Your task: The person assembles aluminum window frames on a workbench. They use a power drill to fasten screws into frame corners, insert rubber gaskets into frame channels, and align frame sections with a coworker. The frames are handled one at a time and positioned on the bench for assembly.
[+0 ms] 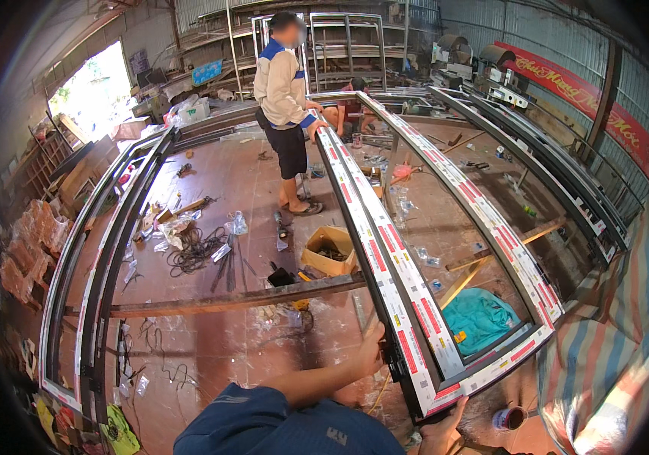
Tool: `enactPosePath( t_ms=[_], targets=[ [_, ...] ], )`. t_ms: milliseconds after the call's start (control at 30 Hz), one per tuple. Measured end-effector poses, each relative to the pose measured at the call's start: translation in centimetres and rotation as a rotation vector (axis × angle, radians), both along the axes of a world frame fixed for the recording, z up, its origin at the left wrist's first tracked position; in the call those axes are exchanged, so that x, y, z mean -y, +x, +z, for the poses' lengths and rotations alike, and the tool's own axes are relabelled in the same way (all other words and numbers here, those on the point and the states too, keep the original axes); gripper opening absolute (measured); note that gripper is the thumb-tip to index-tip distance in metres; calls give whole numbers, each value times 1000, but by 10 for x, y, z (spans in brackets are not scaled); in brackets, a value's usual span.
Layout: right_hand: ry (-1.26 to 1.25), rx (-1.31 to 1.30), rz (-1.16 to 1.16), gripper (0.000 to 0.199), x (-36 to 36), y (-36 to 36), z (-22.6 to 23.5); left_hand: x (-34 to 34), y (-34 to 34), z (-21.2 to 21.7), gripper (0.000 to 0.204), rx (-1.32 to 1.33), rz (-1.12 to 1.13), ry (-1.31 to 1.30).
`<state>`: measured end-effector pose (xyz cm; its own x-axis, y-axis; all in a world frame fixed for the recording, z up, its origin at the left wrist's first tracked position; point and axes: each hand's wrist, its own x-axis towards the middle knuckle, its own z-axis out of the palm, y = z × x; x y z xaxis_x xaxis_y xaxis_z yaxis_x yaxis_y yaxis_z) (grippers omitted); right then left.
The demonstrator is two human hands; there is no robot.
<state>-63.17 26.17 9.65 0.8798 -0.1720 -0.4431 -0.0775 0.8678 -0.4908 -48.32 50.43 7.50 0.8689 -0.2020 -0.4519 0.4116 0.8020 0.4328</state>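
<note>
A long dark metal door or window frame [408, 345], covered with white and red protective film, stretches from my body toward the far side. My left hand [370, 350] is closed on its left edge near the close end; the fingertips are partly hidden. At the near corner my right hand [444, 431] grips the bottom bar, with a finger or thumb lying along it. A co-worker [285, 83] in a beige and blue jacket stands at the far end with both hands on the same frame.
More dark frames [85, 334] lie at left and right [537, 163]. A wooden beam [241, 298] crosses the left side. On the tiled floor are a cardboard box [329, 252], tangled cable [197, 249], teal cloth [484, 315] and a can [509, 418]. Another person [355, 110] crouches behind.
</note>
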Motion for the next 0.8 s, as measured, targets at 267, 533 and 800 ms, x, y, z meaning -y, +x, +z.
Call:
enactPosePath(
  t_ms=[267, 533, 800],
  targets=[
    [32, -11, -31, 87, 3, 1, -14, 4, -21, -33, 46, -199, -161, 213],
    [25, -27, -26, 86, 5, 0, -19, 23, -38, -25, 60, -112, -256, 82],
    [-34, -2, -29, 86, 2, 5, -20, 44, -69, -4, 81, -334, -387, -98]
  ],
)
